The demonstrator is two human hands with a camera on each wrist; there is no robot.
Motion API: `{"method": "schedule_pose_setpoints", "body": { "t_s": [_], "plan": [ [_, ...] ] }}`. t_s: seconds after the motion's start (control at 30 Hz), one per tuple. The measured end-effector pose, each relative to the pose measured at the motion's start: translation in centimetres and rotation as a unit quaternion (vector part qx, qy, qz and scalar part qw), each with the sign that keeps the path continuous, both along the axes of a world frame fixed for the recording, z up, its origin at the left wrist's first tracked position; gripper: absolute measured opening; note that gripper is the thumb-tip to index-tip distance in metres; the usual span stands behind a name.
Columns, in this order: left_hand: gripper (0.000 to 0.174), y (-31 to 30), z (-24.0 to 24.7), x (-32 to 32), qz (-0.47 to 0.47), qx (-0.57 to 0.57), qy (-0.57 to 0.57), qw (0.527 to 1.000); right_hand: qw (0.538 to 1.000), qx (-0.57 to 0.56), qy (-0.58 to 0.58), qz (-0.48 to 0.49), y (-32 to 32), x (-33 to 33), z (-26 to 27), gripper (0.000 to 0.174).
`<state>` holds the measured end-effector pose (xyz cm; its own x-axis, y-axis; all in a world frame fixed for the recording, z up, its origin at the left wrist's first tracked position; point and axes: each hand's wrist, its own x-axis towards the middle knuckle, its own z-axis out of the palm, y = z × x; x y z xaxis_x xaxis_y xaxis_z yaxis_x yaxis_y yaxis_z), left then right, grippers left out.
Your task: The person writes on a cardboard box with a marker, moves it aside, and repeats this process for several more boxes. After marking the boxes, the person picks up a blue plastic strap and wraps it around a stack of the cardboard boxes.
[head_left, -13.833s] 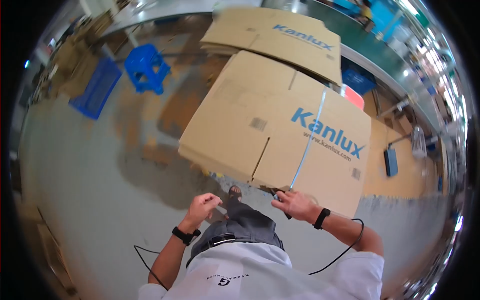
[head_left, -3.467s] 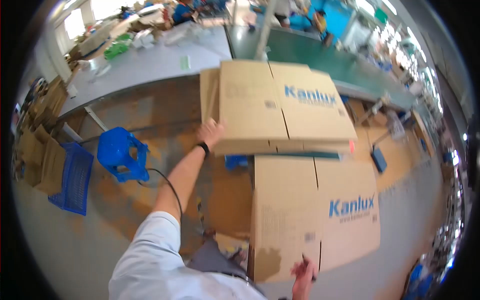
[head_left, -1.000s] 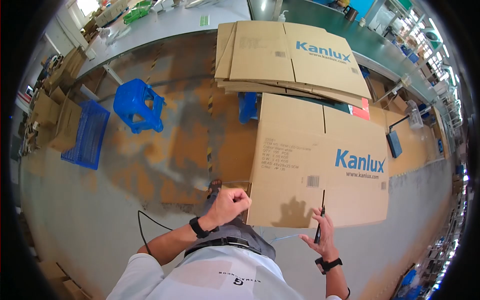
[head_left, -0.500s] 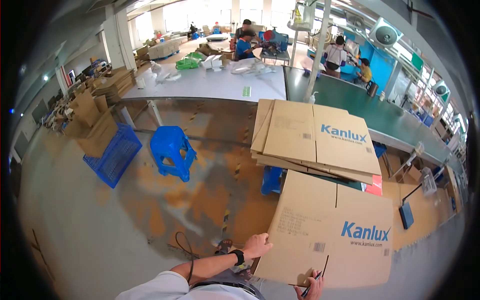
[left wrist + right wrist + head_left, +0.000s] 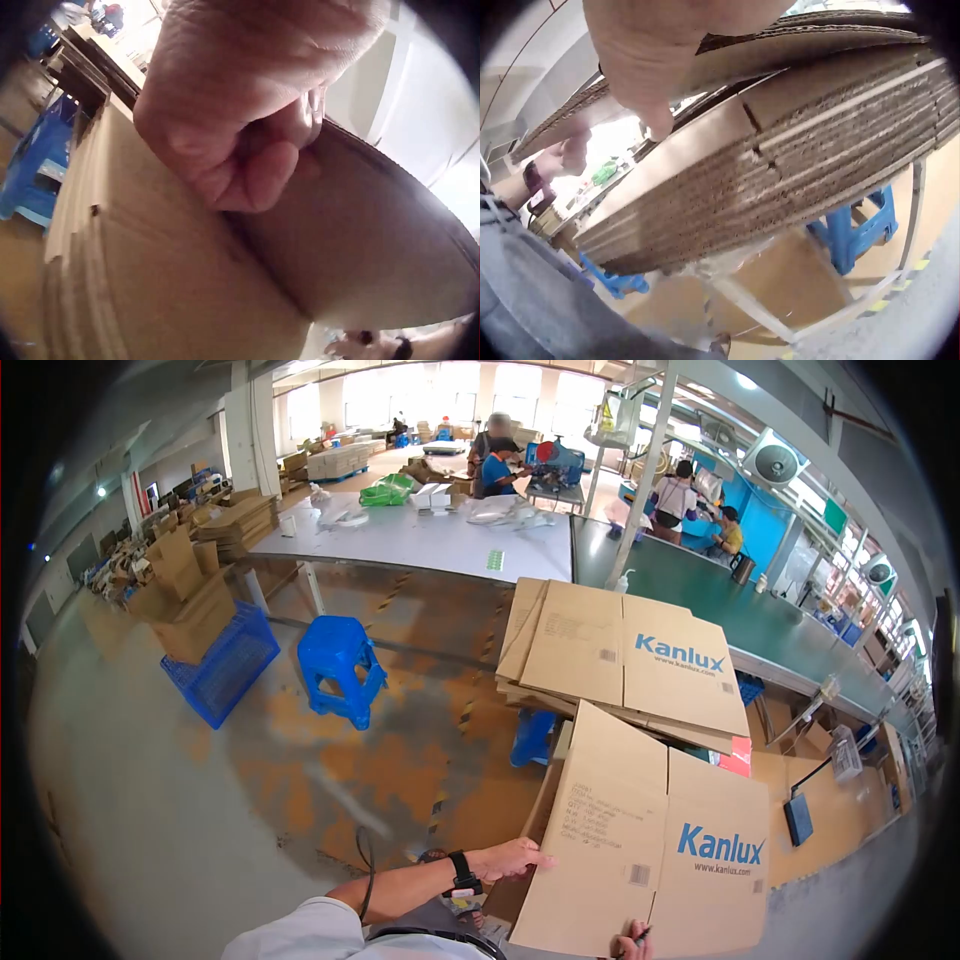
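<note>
My left hand (image 5: 508, 858) pinches the left edge of the top flattened brown carton (image 5: 610, 810), printed "Kanlux". In the left wrist view this carton stands raised from the stack, with the left hand's fingers (image 5: 262, 176) curled at its edge. My right hand (image 5: 632, 944) grips the carton's near edge and also holds a slim black tool (image 5: 643, 933), mostly hidden. From the right wrist view, the right hand's thumb (image 5: 656, 112) is under the lifted carton, above the stack of flattened cartons (image 5: 705, 195).
Another pile of Kanlux cartons (image 5: 575, 645) lies just beyond, against the green-topped bench (image 5: 690, 590). To the left are a blue stool (image 5: 340, 665) and a blue crate (image 5: 225, 670) with cardboard. A white table (image 5: 400, 545) stands behind; several people work farther back.
The strap seen round the bundle earliest is gone from it. Both hands have come onto the top carton, and its left side has lifted, opening a gap over the stack.
</note>
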<state>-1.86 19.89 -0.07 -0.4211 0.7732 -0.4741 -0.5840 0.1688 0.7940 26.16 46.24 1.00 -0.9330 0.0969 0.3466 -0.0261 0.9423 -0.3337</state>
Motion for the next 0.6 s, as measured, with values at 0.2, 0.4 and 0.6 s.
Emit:
{"method": "schedule_pose_setpoints", "body": {
  "t_s": [0.2,0.4,0.6],
  "plan": [
    [0.026,-0.5,10.9,0.5,0.008,0.169,-0.032,0.985,0.875,-0.435,0.111,-0.181,7.2,2.5,0.0,0.030],
    [0.033,-1.1,14.9,-0.3,0.042,0.406,-0.019,0.913,0.956,0.041,0.270,-0.111,4.6,-0.4,16.0,0.015],
    [0.027,-1.3,9.6,1.9,0.066,0.218,0.048,0.972,0.828,-0.134,0.470,-0.274,8.3,1.3,22.1,0.021]
  ]
}}
